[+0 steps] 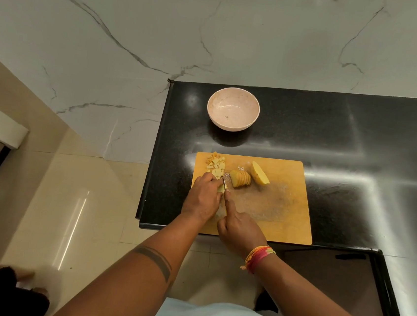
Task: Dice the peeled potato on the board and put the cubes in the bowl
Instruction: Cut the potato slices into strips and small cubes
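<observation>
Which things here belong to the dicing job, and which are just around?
Job: cutting board, knife in right hand, left hand holding potato piece, cubes, sliced potato, potato half, bowl.

Around: black counter, wrist threads.

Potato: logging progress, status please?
Left hand holds a potato piece; right hand grips the knife. Cubes piled on board; slices, half uncut. Bowl empty. Nothing in the way.

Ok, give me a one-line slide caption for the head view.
Left hand steadies potato slices as right hand cuts with knife; bowl empty.
</observation>
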`<state>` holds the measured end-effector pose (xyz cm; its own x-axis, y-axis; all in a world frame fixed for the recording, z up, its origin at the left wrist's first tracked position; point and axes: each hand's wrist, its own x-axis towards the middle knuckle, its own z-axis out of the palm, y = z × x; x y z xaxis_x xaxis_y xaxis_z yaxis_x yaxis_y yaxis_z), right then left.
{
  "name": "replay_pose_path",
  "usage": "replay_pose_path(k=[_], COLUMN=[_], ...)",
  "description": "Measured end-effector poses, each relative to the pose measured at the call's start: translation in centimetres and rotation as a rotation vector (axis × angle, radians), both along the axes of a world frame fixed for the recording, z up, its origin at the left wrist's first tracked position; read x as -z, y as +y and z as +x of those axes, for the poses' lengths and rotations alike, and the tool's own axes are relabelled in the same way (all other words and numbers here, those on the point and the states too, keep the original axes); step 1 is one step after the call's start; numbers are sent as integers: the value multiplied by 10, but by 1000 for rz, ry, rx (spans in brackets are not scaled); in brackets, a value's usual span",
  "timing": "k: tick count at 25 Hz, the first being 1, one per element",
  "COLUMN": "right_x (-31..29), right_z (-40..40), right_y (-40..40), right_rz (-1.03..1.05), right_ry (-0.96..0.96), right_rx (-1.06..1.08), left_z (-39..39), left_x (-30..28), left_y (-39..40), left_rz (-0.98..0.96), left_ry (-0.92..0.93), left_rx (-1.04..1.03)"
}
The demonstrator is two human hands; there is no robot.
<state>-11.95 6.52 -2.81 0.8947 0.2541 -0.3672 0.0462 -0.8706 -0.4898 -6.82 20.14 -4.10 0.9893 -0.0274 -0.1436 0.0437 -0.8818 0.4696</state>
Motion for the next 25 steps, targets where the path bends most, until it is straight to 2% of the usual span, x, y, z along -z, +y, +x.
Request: replay_pose_path(k=[14,25], right_x=[-3,-6], right_z=[-41,-27], right_y=[-21,-18], right_rz=[-67,42], right_ry=[29,16], right_rx=[-64,-28], left_z=[0,-6], left_x=[1,3], left_y=[-1,6], left_rz=[-9,-36], left_ry=[12,3], left_rx=[-26,-20])
